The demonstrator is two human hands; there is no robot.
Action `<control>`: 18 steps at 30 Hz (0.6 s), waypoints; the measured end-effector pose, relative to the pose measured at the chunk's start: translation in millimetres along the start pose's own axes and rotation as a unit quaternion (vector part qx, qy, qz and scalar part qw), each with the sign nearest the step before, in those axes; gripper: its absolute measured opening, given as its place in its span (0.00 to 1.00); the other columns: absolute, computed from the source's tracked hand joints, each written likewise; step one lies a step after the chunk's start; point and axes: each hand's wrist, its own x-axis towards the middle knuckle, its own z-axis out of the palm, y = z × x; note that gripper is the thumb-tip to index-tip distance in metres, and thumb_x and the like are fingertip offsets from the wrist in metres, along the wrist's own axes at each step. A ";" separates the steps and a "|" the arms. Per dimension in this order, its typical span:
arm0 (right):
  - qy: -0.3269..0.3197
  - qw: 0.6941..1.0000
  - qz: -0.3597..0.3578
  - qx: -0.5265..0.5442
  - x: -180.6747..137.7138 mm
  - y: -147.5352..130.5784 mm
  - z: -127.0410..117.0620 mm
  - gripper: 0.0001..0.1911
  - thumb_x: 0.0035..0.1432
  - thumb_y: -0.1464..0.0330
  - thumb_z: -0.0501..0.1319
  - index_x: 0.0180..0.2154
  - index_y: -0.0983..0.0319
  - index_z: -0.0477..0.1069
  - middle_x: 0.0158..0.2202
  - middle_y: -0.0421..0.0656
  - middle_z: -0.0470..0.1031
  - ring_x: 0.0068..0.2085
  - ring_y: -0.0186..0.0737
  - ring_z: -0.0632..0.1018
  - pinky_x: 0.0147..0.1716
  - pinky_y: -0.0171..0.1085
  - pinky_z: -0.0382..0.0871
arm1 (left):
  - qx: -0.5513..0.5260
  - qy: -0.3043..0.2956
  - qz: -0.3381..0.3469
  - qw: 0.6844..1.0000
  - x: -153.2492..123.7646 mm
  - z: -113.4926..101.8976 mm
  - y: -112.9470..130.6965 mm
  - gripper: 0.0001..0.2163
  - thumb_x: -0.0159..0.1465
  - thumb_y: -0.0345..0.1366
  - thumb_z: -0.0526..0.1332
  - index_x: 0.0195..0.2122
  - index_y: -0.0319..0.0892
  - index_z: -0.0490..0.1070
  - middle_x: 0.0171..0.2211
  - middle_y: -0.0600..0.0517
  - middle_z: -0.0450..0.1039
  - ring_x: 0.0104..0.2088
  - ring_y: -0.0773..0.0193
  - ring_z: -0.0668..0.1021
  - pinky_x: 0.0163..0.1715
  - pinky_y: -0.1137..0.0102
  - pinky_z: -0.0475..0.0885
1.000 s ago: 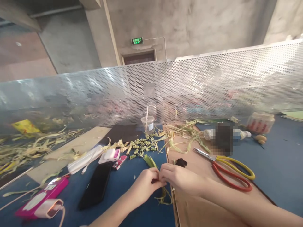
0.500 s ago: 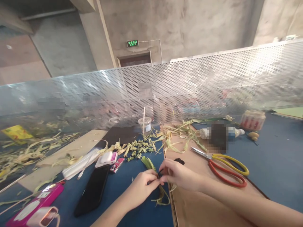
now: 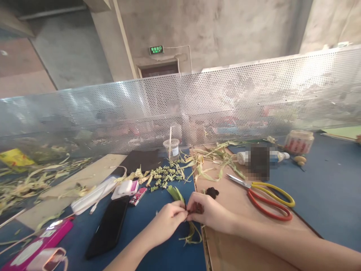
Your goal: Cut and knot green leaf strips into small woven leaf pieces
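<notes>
A green leaf strip (image 3: 175, 192), likely corn husk, pokes up beyond my fingers, and its pale shredded ends (image 3: 193, 235) hang out below them. My left hand (image 3: 170, 218) pinches this strip between thumb and fingers. Against it, my right hand (image 3: 208, 212) is closed in a pinch, its fingertips meeting those of the left. A thin dark piece shows at the fingertips, too small and covered to name. Just beyond my right knuckles lies a small black clump (image 3: 212, 192). Scissors (image 3: 262, 194) with one yellow and one red handle lie to the right, slightly open.
Left of my hands lie a black phone (image 3: 108, 226), a white power strip (image 3: 93, 195) and a pink device (image 3: 39, 244). Small knotted husk pieces (image 3: 166, 175) are heaped beyond, near a plastic cup (image 3: 171, 148) with a straw. A perforated metal screen (image 3: 225, 101) stands behind.
The dark looped piece at my fingertips shows less now. My right hand has turned slightly, and the fingertips have shifted a little left. The whole view has shifted slightly.
</notes>
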 end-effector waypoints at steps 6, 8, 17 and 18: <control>-0.001 1.000 -0.017 0.009 -0.7 10.0 4.6 0.09 0.50 0.65 0.63 0.28 0.62 0.66 0.27 0.37 0.66 0.28 0.30 0.67 0.26 0.30 0.61 | 0.007 -0.009 -0.001 1.000 -0.7 -1.5 2.2 0.13 0.59 0.36 0.47 0.19 0.39 0.61 0.29 0.54 0.63 0.30 0.67 0.67 0.32 0.74 0.62; 0.014 0.998 -0.063 -0.014 -2.0 13.0 6.9 0.08 0.51 0.66 0.62 0.26 0.62 0.66 0.30 0.39 0.66 0.31 0.32 0.69 0.30 0.31 0.64 | 0.008 -0.010 -0.001 1.000 -0.5 -1.7 2.4 0.13 0.59 0.36 0.47 0.19 0.40 0.61 0.30 0.54 0.64 0.30 0.66 0.68 0.33 0.74 0.62; 0.062 0.969 -0.134 -0.196 -13.4 9.6 14.6 0.01 0.58 0.71 0.54 0.33 0.61 0.63 0.34 0.42 0.65 0.36 0.36 0.69 0.35 0.34 0.66 | -0.001 0.006 0.007 1.000 1.8 -0.5 -1.4 0.14 0.59 0.36 0.47 0.18 0.40 0.60 0.27 0.55 0.63 0.29 0.66 0.68 0.32 0.74 0.61; 0.060 0.967 -0.138 -0.206 -14.1 8.4 14.6 0.01 0.58 0.71 0.53 0.34 0.61 0.62 0.34 0.42 0.65 0.36 0.36 0.68 0.36 0.34 0.65 | 0.001 0.009 0.005 1.000 2.0 -0.4 -2.4 0.14 0.60 0.36 0.47 0.19 0.40 0.60 0.28 0.55 0.63 0.29 0.66 0.68 0.32 0.74 0.61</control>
